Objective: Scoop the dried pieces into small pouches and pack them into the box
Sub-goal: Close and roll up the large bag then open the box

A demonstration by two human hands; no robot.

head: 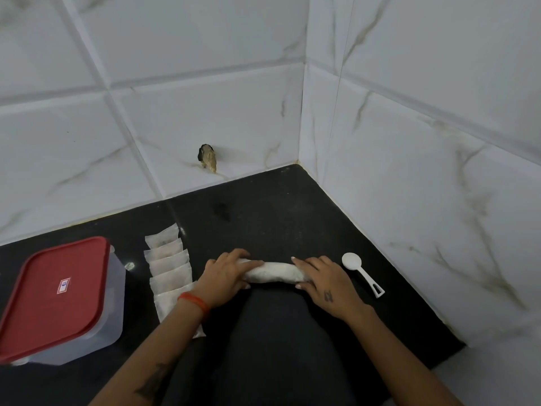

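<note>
while both hands curl on it, left grip (227,273), right grip (320,278): soft white rolled bag (275,272) on glossy black counter (278,206)

We see a black stone countertop (278,206), polished yet faintly speckled, with a dull smear near its back edge. The wall tiles (205,106) behind and to the right look like glossy ceramic with a marble-vein print and bevelled edges. At the left edge stands a box (115,291) of cloudy translucent plastic, its lid (52,294) smooth red plastic with a soft sheen. Beside it the small pouches (168,265) appear to be thin, matt, fibrous white paper. The rolled bag (275,272) under our hands looks like crinkled clear plastic film. Near the right edge, the white scoop (361,272) is smooth, slightly glossy plastic. Our left wrist carries an orange thread band (194,301).
</note>
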